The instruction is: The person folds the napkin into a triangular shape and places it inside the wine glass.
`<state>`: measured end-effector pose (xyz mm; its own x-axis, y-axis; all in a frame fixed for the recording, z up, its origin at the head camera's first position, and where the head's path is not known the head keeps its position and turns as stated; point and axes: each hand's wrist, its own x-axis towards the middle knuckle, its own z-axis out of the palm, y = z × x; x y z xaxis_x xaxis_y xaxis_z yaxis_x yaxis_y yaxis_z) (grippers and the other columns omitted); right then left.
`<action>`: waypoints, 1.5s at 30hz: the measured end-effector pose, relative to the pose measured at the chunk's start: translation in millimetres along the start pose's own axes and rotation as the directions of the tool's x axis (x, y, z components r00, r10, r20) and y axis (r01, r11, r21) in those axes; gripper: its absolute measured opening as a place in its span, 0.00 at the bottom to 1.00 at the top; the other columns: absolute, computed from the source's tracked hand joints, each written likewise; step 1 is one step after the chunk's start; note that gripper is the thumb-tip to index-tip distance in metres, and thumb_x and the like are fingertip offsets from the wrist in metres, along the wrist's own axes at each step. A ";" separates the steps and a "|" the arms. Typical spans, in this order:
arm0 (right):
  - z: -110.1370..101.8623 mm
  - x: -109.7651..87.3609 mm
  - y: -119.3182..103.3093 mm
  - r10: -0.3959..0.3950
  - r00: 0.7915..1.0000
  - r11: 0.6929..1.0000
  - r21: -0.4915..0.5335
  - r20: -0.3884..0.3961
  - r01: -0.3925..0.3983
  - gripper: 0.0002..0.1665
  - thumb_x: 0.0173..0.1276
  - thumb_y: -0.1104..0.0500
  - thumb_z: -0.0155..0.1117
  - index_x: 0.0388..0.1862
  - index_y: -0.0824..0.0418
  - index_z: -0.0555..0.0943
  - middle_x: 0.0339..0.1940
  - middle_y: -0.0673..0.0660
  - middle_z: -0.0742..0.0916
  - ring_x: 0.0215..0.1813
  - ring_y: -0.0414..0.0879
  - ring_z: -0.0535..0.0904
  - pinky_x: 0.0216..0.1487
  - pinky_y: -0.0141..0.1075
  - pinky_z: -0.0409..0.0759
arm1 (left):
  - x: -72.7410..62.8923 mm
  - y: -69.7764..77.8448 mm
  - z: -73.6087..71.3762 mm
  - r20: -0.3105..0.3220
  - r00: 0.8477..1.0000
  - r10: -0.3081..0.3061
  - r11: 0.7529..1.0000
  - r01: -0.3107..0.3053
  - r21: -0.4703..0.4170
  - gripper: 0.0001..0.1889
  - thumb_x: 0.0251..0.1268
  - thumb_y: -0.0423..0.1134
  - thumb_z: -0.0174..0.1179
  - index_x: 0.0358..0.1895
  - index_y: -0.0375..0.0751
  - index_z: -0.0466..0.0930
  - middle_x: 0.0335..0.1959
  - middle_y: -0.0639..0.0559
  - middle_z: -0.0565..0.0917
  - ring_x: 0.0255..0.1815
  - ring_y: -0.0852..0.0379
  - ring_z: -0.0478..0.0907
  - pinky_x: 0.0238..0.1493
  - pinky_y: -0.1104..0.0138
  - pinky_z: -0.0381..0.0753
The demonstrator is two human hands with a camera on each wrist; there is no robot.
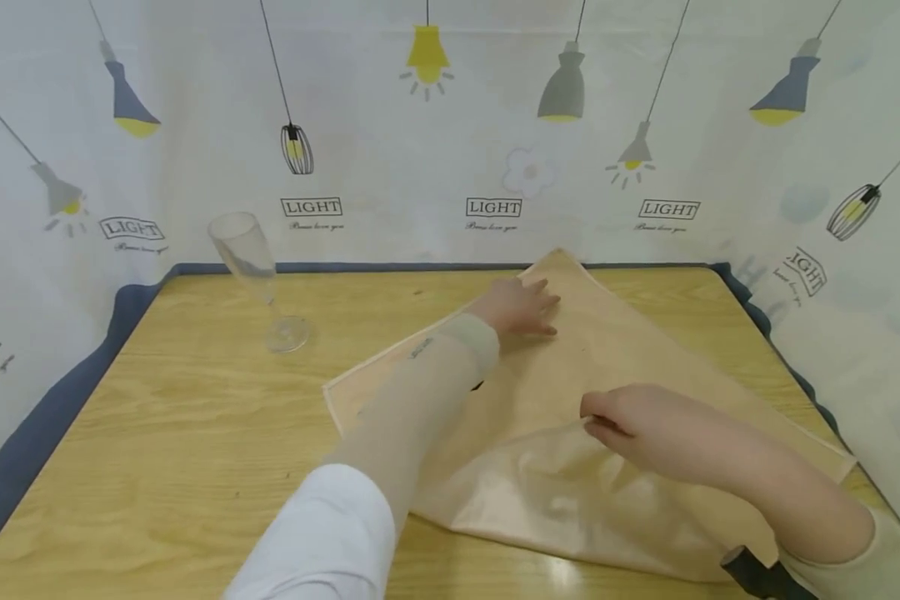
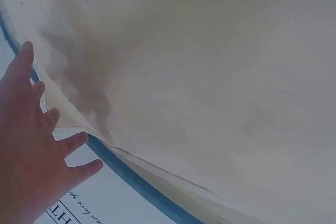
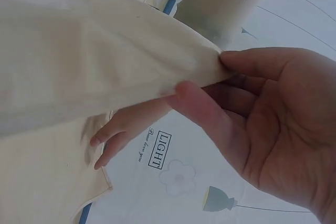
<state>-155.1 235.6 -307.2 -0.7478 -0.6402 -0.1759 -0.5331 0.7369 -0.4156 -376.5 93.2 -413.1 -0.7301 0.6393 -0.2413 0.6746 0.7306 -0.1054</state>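
Note:
A large peach-beige cloth [image 1: 607,358] with a stitched hem lies slantwise over the table, partly folded over on itself toward the near side. My left hand [image 1: 520,307] rests on it near its far corner, fingers straight and spread. In the left wrist view those fingers [image 2: 79,142] reach along the hem. My right hand [image 3: 278,103] pinches the cloth's raised edge between thumb and curled fingers. Creases run through the near flap below that hand. The left forearm hides part of the cloth's left side.
A clear champagne flute [image 1: 246,258] stands upright at the back left of the wooden table [image 1: 157,433]. Behind rises a white curtain [image 1: 375,150] printed with lamps. A dark rod-shaped thing [image 1: 765,575] shows by the right wrist at the near edge.

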 end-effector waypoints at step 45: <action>-13.6 -25.5 8.7 0.064 0.886 0.998 0.036 -0.460 -0.053 0.06 0.72 0.66 0.58 0.42 0.58 0.82 0.36 0.49 0.84 0.37 0.43 0.77 0.38 0.42 0.76 | -249.3 -55.6 74.5 0.075 0.965 0.251 0.961 -0.240 -0.136 0.33 0.75 0.59 0.45 0.78 0.55 0.53 0.78 0.39 0.47 0.75 0.30 0.44 0.68 0.39 0.53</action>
<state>-146.1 261.3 -294.2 -0.8784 -0.4200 0.2280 -0.4778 0.7617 -0.4377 -223.9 -124.7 -419.0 -0.5267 0.7827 -0.3316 0.8089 0.5814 0.0873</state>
